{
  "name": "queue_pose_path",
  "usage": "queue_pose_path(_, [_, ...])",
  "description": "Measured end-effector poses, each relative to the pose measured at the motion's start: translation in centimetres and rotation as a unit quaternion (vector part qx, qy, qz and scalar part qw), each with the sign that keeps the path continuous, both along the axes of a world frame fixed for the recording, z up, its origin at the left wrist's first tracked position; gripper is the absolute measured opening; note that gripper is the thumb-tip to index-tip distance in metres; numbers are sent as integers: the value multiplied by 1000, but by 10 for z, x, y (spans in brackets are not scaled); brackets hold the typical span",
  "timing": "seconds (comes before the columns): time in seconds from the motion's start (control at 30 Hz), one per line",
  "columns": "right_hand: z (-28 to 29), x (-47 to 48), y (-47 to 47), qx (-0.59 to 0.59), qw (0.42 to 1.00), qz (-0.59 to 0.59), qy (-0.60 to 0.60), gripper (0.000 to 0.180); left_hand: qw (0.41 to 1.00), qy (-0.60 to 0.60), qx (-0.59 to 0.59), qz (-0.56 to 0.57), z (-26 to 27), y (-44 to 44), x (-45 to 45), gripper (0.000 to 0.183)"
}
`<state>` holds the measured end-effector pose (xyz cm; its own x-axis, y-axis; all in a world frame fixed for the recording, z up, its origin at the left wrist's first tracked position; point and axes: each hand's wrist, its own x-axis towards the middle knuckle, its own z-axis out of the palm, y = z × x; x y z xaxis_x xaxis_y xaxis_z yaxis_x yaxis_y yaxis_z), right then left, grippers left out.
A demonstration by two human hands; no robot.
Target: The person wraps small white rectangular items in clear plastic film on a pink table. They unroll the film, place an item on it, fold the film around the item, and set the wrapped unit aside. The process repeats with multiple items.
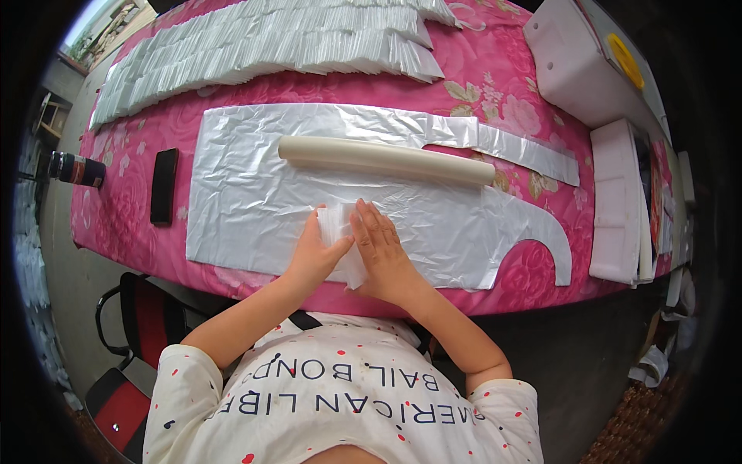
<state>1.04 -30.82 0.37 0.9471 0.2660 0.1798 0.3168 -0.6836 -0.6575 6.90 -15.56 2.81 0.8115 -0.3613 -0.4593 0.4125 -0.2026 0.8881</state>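
Note:
A bundle of folded white plastic film is held between my two hands. My left hand grips its left side, with the thumb across the front. Against its right side my right hand presses with the fingers nearly straight, covering part of it. Under both hands a large, wrinkled white plastic bag lies flat, its two handle strips pointing right. A cream-coloured tube or roller rests across the bag, just beyond my hands.
Rows of folded white plastic line the far side of the pink floral tablecloth. To the left are a dark phone and a dark-lidded jar. White foam boxes stand right; a red-and-black chair is lower left.

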Motion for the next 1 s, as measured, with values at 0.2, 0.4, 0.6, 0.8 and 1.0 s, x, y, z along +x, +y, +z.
queue_pose_path(0.2, [-13, -4, -13, 100, 991, -49, 69, 118, 936, -251, 41, -244, -8, 3, 2, 115])
queue_pose_path(0.4, [-10, 4, -29, 55, 998, 9, 43, 110, 816, -450, 21, -364, -27, 6, 34, 147])
queue_pose_path(0.6, [6, 1, -25, -37, 994, -93, 31, 92, 830, -448, -33, -330, -40, 4, 34, 152])
queue_pose_path(0.8, [15, -6, -36, 71, 995, -27, 59, 74, 836, -450, -60, -308, -46, 1, 33, 145])
queue_pose_path(1.0, [21, -10, -48, 43, 980, -45, 191, 72, 842, -435, -67, -312, -47, 1, 32, 141])
